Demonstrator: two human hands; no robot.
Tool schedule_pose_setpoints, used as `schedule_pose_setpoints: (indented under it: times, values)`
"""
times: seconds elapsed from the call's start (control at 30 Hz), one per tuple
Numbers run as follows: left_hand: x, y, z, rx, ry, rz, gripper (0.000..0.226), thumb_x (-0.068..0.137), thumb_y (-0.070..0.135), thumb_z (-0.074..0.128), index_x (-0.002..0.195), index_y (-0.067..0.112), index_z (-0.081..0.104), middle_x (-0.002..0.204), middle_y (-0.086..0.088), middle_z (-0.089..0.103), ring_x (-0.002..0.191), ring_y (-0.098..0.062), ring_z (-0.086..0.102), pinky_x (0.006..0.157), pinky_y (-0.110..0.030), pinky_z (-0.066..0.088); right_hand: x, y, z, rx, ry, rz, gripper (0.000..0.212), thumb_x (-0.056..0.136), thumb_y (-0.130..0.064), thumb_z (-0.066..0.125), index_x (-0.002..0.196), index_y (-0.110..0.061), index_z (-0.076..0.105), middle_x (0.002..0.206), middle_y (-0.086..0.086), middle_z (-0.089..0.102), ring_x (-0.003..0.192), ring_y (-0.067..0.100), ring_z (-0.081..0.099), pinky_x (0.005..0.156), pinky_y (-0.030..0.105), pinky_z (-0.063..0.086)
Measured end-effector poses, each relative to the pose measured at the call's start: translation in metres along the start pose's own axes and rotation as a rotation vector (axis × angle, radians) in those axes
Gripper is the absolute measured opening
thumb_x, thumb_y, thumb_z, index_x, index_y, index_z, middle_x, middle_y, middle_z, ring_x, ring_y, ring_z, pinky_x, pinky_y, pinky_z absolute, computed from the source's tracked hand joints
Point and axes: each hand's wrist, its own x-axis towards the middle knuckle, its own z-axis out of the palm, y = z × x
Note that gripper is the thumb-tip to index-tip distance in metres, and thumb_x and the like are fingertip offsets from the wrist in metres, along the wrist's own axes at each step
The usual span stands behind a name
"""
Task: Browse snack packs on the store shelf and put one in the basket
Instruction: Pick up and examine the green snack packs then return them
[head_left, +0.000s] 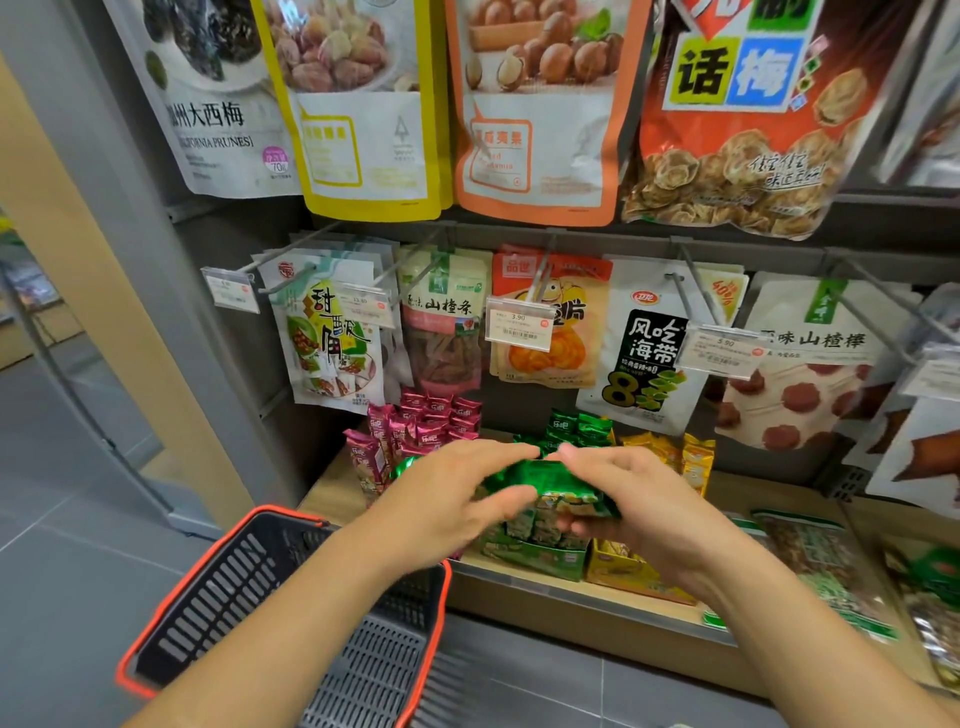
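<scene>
Head view: left hand (457, 499) and right hand (641, 501) both curl around a crinkly, glossy green foil snack pack (550, 480); black slotted plastic basket (234, 582), red-rimmed, near left.

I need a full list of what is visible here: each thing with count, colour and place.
green snack pack: one, green foil, held between both hands
basket: one, black with red rim, lower left
pink small packs: many, upright on the shelf, left
green small packs: several, behind the hands
yellow small packs: several, right of the green ones
flat packs: few, green-brown, shelf right
upper hanging bags: at least four, white, yellow, orange, red, top row
lower hanging bags: at least five kinds, mixed colours, middle hooks
price tags: several, white, on hook ends
wooden shelf: one, light brown, under the small packs
left hand: one, grips the pack's left end
right hand: one, grips the pack's right end
</scene>
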Motion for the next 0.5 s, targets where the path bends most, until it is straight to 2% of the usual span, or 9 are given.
schedule_pose_setpoints:
  times: [0.07, 0.17, 0.23, 0.27, 0.33, 0.37, 0.43, 0.5]
  values:
    - [0.000, 0.005, 0.007, -0.027, -0.002, 0.020, 0.061, 0.083, 0.068, 0.045, 0.139, 0.043, 0.037, 0.131, 0.015, 0.058, 0.116, 0.000, 0.052, 0.096, -0.023, 0.043, 0.001, -0.002, -0.001, 0.100, -0.016, 0.010, 0.048, 0.086, -0.058, 0.055, 0.090, -0.016, 0.078, 0.087, 0.012, 0.074, 0.069, 0.019, 0.064, 0.060, 0.025, 0.053]
    - [0.000, 0.009, 0.012, -0.244, 0.134, -0.072, 0.039, 0.086, 0.056, 0.052, 0.122, 0.041, 0.047, 0.103, 0.017, 0.068, 0.094, 0.003, 0.061, 0.081, -0.024, 0.049, 0.003, 0.000, -0.004, 0.228, 0.001, -0.005, 0.067, 0.066, -0.075, 0.057, 0.098, -0.019, 0.077, 0.092, 0.008, 0.073, 0.076, 0.016, 0.067, 0.062, 0.026, 0.054]
    - [0.002, 0.015, 0.015, -0.494, 0.189, -0.167, 0.031, 0.088, 0.051, 0.053, 0.116, 0.037, 0.050, 0.103, 0.020, 0.067, 0.096, 0.004, 0.062, 0.083, -0.017, 0.047, 0.003, 0.004, -0.003, 0.018, 0.020, -0.029, 0.070, 0.059, -0.076, 0.060, 0.117, -0.036, 0.064, 0.106, -0.003, 0.069, 0.091, 0.006, 0.067, 0.073, 0.024, 0.054]
    - [0.004, 0.017, 0.017, -0.653, 0.208, -0.219, 0.031, 0.089, 0.048, 0.053, 0.116, 0.034, 0.052, 0.106, 0.016, 0.068, 0.101, 0.000, 0.062, 0.088, -0.019, 0.047, 0.002, 0.006, 0.000, -0.152, -0.009, -0.036, 0.074, 0.060, -0.072, 0.064, 0.127, -0.042, 0.054, 0.113, -0.010, 0.064, 0.097, 0.000, 0.064, 0.078, 0.021, 0.053]
    - [0.009, 0.021, 0.020, -0.966, 0.249, -0.330, 0.034, 0.091, 0.046, 0.055, 0.119, 0.026, 0.054, 0.114, -0.001, 0.067, 0.111, -0.020, 0.063, 0.097, -0.037, 0.049, 0.002, 0.012, 0.008, -0.394, -0.124, -0.044, 0.088, 0.072, -0.055, 0.072, 0.144, -0.047, 0.023, 0.117, -0.024, 0.050, 0.103, -0.006, 0.055, 0.085, 0.013, 0.049]
    - [0.011, 0.022, 0.020, -1.094, 0.262, -0.382, 0.036, 0.091, 0.044, 0.056, 0.119, 0.021, 0.054, 0.117, -0.011, 0.066, 0.113, -0.027, 0.063, 0.097, -0.045, 0.050, 0.003, 0.016, 0.012, -0.442, -0.160, -0.049, 0.092, 0.079, -0.045, 0.073, 0.147, -0.048, 0.011, 0.119, -0.027, 0.045, 0.105, -0.006, 0.051, 0.087, 0.012, 0.047]
    - [0.014, 0.021, 0.017, -1.267, 0.282, -0.455, 0.033, 0.091, 0.035, 0.056, 0.116, 0.014, 0.056, 0.114, -0.015, 0.067, 0.106, -0.026, 0.066, 0.088, -0.044, 0.055, 0.004, 0.021, 0.013, -0.518, -0.136, -0.097, 0.090, 0.088, -0.033, 0.069, 0.150, -0.045, 0.006, 0.122, -0.026, 0.043, 0.106, -0.008, 0.046, 0.087, 0.007, 0.045]
    - [0.016, 0.014, 0.010, -1.308, 0.340, -0.486, 0.021, 0.094, 0.025, 0.056, 0.110, 0.013, 0.060, 0.100, -0.006, 0.071, 0.091, -0.016, 0.067, 0.072, -0.032, 0.057, 0.005, 0.019, 0.005, -0.596, -0.087, -0.128, 0.076, 0.092, -0.032, 0.065, 0.149, -0.044, 0.017, 0.120, -0.025, 0.043, 0.101, -0.013, 0.044, 0.074, -0.002, 0.041]
